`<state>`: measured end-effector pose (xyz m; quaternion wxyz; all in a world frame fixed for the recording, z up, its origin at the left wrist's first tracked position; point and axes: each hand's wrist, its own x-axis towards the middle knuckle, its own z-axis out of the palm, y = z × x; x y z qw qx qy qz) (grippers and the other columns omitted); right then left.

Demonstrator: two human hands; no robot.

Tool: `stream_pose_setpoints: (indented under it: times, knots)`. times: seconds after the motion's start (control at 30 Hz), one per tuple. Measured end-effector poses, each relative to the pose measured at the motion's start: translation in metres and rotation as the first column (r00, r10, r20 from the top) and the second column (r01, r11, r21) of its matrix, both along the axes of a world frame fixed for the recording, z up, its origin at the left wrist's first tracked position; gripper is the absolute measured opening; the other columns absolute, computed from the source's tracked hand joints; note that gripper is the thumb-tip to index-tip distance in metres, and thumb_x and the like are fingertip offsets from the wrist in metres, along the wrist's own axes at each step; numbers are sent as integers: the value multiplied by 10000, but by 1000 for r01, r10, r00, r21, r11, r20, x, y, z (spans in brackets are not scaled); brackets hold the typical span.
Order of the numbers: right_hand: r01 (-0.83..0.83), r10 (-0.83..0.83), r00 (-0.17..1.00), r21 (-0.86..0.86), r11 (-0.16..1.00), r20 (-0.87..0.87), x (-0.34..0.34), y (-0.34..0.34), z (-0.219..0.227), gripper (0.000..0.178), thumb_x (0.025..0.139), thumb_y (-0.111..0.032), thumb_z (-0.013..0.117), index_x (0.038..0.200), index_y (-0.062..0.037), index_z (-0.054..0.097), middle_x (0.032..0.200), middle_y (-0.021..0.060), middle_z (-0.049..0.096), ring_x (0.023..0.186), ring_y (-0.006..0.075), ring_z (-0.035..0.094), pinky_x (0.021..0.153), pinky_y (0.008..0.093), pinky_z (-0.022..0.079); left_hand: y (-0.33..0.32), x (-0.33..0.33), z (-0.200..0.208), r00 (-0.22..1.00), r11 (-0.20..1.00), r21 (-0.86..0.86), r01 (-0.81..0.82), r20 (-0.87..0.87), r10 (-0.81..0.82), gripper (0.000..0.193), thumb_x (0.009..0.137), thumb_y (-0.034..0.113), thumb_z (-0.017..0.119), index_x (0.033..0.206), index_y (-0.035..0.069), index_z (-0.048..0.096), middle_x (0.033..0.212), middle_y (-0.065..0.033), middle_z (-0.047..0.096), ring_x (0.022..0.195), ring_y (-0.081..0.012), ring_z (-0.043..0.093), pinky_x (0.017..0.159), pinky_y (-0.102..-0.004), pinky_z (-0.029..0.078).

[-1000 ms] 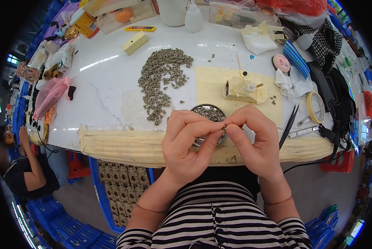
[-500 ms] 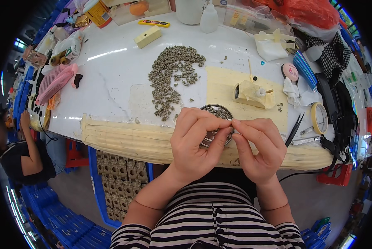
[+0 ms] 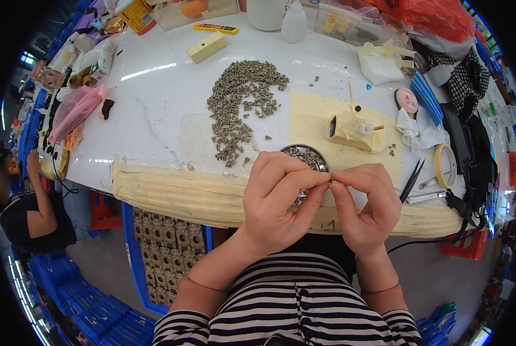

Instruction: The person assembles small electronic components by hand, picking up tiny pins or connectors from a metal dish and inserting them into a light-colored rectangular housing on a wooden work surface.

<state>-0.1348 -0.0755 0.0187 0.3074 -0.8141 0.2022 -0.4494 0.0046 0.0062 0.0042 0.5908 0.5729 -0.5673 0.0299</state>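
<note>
My left hand (image 3: 281, 202) and my right hand (image 3: 367, 205) meet fingertip to fingertip at the table's front edge. Between them they pinch a tiny metal part (image 3: 331, 180), mostly covered by the fingers. Partly behind my left hand stands a round metal dish (image 3: 325, 154) with many small metal pieces in it. A large heap of similar small grey metal pieces (image 3: 226, 115) lies spread on the white table beyond my hands. Right of the heap, a tape-wrapped block (image 3: 356, 131) with a thin stick on top rests on a pale yellow sheet (image 3: 304, 118).
Tweezers (image 3: 412, 180), a tape roll (image 3: 444, 165) and a black bag strap (image 3: 459, 138) lie at the right. A cream block (image 3: 206, 47) and a white squeeze bottle (image 3: 293, 24) stand farther back. Below the padded edge (image 3: 171, 187) sits a blue crate (image 3: 132, 259) of metal parts. Another person (image 3: 36, 216) sits at left.
Both hands have shifted slightly to the right, still pinched together. A bit of the small part now shows between the fingertips. The whole view has moved a little.
</note>
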Motion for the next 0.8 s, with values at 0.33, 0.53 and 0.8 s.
stream_pose_setpoints:
  times: [0.33, 0.53, 0.8]
  knots:
    - [-9, 8, 1000, -55, 998, -14, 0, 0, -2, 257, 749, -8, 806, 1000, -4, 756, 878, 102, 724, 740, 235, 655, 663, 312, 511, 1, 1, 0, 998, 1000, 12, 24, -56, -24, 218, 720, -39, 796, 902, 55, 721, 834, -46, 629, 763, -223, 568, 671, -327, 453]
    - [-84, 83, 997, 120, 989, 9, -3, -4, -7, 171, 797, -31, 784, 960, -3, 740, 846, 108, 708, 734, 236, 636, 679, 309, 497, 0, 2, -2, 997, 997, -24, 78, -27, -79, 226, 723, -42, 798, 911, 61, 727, 840, -40, 630, 768, -215, 564, 673, -319, 450]
    - [-2, -1, 998, 47, 999, 65, -1, 0, -8, 195, 750, -3, 819, 918, -13, 722, 827, 87, 697, 721, 230, 625, 656, 310, 489, -1, -1, -1, 999, 999, 16, 49, -24, -49, 222, 718, -51, 787, 900, 55, 720, 846, -50, 632, 774, -226, 568, 667, -320, 454]
